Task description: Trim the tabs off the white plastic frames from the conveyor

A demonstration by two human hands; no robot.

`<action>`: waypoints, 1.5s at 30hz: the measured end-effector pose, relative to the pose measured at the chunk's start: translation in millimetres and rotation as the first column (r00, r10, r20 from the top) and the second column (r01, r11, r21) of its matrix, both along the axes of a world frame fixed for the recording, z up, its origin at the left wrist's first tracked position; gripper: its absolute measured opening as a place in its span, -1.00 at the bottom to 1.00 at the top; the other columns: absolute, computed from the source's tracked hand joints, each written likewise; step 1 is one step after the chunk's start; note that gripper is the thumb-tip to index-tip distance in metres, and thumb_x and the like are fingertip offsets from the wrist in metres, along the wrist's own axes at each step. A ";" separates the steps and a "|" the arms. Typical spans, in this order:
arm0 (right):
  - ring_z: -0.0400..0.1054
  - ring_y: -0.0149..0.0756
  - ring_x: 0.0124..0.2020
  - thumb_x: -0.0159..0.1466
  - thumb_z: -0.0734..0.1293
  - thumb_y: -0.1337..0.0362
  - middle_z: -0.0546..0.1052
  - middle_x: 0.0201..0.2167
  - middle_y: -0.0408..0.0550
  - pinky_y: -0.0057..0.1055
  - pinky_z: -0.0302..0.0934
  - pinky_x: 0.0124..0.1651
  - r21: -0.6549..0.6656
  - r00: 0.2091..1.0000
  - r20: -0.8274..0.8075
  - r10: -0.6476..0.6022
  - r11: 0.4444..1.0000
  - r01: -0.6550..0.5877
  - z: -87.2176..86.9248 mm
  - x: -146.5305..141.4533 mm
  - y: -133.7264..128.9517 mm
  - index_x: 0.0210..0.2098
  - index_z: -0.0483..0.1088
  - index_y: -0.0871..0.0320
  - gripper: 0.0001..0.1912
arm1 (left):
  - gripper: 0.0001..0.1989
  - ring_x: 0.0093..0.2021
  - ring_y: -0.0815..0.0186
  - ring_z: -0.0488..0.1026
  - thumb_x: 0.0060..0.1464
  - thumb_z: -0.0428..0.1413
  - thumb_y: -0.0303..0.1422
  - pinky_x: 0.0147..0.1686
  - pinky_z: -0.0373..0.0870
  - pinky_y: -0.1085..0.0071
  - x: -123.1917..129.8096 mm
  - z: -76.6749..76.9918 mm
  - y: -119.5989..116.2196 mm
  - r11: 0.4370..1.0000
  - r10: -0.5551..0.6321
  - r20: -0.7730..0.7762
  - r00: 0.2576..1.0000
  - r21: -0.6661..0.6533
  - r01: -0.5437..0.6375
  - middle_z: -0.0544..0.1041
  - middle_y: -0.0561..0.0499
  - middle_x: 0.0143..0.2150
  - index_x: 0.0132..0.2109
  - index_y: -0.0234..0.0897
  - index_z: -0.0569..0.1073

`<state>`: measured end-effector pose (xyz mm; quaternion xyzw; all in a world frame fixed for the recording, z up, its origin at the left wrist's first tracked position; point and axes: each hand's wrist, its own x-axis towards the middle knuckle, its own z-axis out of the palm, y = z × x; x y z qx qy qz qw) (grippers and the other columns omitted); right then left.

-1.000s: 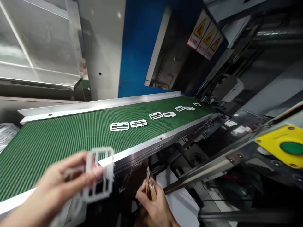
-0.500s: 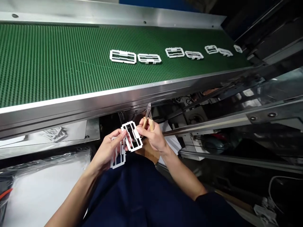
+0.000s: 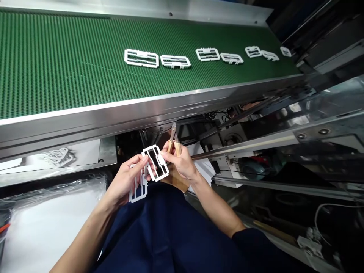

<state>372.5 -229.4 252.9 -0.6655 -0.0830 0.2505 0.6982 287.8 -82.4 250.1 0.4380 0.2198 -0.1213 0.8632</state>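
Above the person's navy-blue top (image 3: 167,235), the left hand (image 3: 125,180) is curled, its fingers and thumb pinching two flat white plastic rectangular frames. The upper frame (image 3: 150,153) is slotted and tilted, and the lower frame (image 3: 138,191) sits just below it, partly behind the fingers. The right hand (image 3: 182,163) is closed around one pair of small wood-handled steel cutters (image 3: 174,146), blades pointing up, with its fingers touching the upper frame's edge. Farther out runs one long stainless-steel conveyor rail (image 3: 113,117), and past it a green textured conveyor belt (image 3: 57,64) carries seven white plastic frames (image 3: 207,54), lying flat in a loose row, well apart from the hands.
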 end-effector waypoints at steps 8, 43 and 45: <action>0.20 -0.46 -0.44 0.07 0.38 0.26 0.29 -0.47 -0.21 -0.48 0.18 -0.31 -0.021 0.998 0.034 0.048 0.999 -0.047 -0.7 -1.2 1.4 -0.37 0.29 0.16 -0.80 | -0.82 -0.47 0.41 0.37 -0.03 0.26 -0.33 -0.45 0.35 0.54 -8.0 -4.3 4.1 0.999 -0.014 0.042 0.999 0.050 0.011 0.47 0.02 -0.41 -0.31 -0.32 0.45; 0.15 -0.46 -0.47 0.17 0.32 0.18 0.25 -0.50 -0.21 -0.47 0.13 -0.36 -0.093 0.927 0.017 0.374 0.924 -0.371 -15.6 -9.7 -7.8 -0.37 0.24 0.15 -0.81 | -0.86 -0.41 0.27 0.35 0.06 0.09 -0.31 -0.41 0.23 0.47 24.4 7.5 50.0 0.574 -0.580 0.179 0.795 0.782 0.243 0.49 -0.02 -0.36 -0.41 -0.25 0.45; 0.15 -0.45 -0.48 0.14 0.35 0.12 0.25 -0.50 -0.21 -0.46 0.15 -0.37 -0.054 0.926 -0.024 0.377 0.924 -0.378 -25.9 -16.2 -8.6 -0.36 0.24 0.13 -0.75 | -0.84 -0.29 0.20 0.39 0.08 0.08 -0.28 -0.30 0.28 0.42 17.9 6.6 45.5 0.678 -0.547 0.241 0.802 0.689 0.256 0.50 -0.09 -0.21 -0.37 -0.27 0.46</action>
